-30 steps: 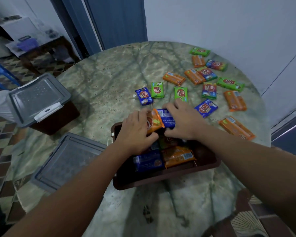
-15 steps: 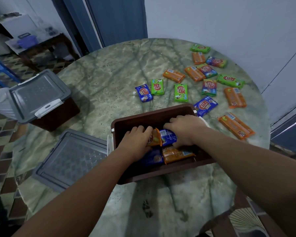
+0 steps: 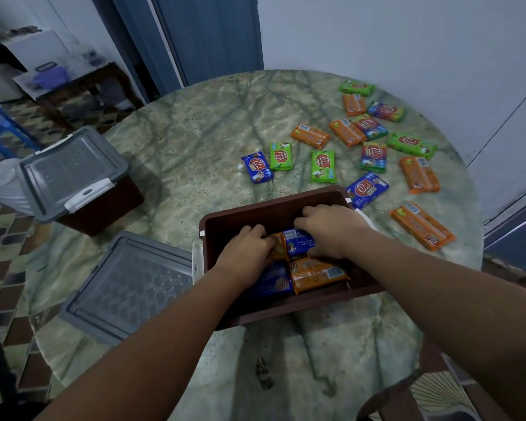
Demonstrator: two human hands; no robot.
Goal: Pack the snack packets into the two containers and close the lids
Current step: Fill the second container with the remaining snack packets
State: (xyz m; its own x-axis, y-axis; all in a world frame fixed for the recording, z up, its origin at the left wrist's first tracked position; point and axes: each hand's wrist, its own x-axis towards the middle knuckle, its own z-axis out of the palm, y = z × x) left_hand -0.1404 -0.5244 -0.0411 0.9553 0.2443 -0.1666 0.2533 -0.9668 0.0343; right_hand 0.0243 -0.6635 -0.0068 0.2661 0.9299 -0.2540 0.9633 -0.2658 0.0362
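Hands (image 3: 246,249) (image 3: 328,230) inside open box (image 3: 274,208), curled round orange (image 3: 278,246) and blue packets (image 3: 298,240), seating them. Next: release, fetch loose packets (image 3: 322,165) from table (image 3: 195,147).

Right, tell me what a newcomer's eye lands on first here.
Both hands, left hand and right hand, reach into the open brown container at the table's near middle, over orange and blue packets. Beyond it to the right, bright loose packets lie scattered on the marble table.

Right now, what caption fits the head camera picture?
Both hands, left hand and right hand, press snack packets into the open brown plastic container on the marble table.
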